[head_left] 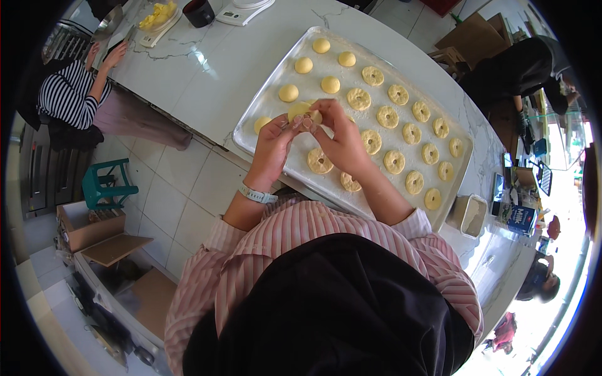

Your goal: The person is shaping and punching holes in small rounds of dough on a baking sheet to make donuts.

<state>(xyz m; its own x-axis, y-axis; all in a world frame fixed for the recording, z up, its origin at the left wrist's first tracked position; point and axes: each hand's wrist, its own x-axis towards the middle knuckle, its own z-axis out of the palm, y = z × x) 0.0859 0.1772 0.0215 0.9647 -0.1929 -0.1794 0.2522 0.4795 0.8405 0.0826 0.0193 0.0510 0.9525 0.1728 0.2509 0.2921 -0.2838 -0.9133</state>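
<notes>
Between my two hands, above the near left part of a large metal baking tray (263,94), is a piece of pale yellow dough (298,110). My left hand (276,139) has its fingers curled round the dough's left side, with a ring on one finger. From the right, my right hand (338,128) pinches the same dough with bent fingers. Several round dough balls (303,65) sit on the tray's left side. To their right lie rows of flattened dough rings (387,116), most with a small hole in the middle. Part of the tray is hidden under my hands.
A metal loaf-shaped tin (470,216) and a blue carton (518,217) stand right of the tray. Kitchen scales (243,11) and a black cup (199,12) are at the far left. A person in a striped top (72,94) works there. A green stool (108,185) stands on the floor.
</notes>
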